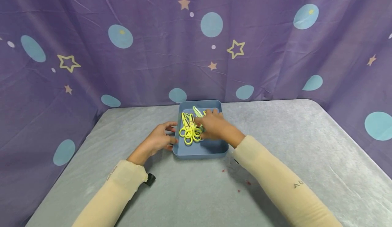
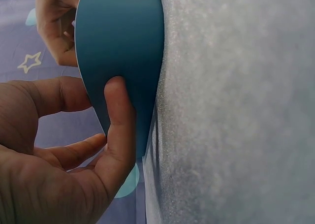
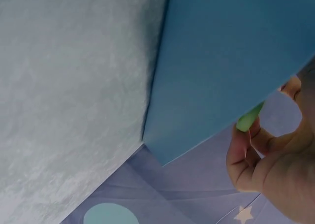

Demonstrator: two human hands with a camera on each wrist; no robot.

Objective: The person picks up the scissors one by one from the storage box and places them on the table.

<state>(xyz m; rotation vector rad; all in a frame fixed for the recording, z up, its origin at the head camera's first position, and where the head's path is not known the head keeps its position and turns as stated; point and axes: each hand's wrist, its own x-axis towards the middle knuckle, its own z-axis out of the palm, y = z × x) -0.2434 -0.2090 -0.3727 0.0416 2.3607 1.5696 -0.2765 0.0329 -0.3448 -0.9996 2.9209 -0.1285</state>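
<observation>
A blue-grey plastic tray point(image 1: 200, 155) holds a small pile of scissors. Yellow-handled scissors point(image 1: 189, 131) lie in its left half with their blades toward the back. My left hand point(image 1: 159, 138) is at the tray's left wall; in the left wrist view its fingers point(image 2: 120, 111) lie along the outside and over the rim, pinching the wall. Reaching in from the right, my right hand point(image 1: 215, 125) is over the pile. Between its fingertips a green piece point(image 3: 250, 118) shows, part of green scissors point(image 1: 197, 111), mostly hidden by the hand.
The tray stands on a table with a grey cloth point(image 1: 275, 145), near its back edge. Behind hangs a purple curtain point(image 1: 153, 67) with stars and dots. A few small red marks point(image 1: 248, 182) are on the cloth in front of the tray.
</observation>
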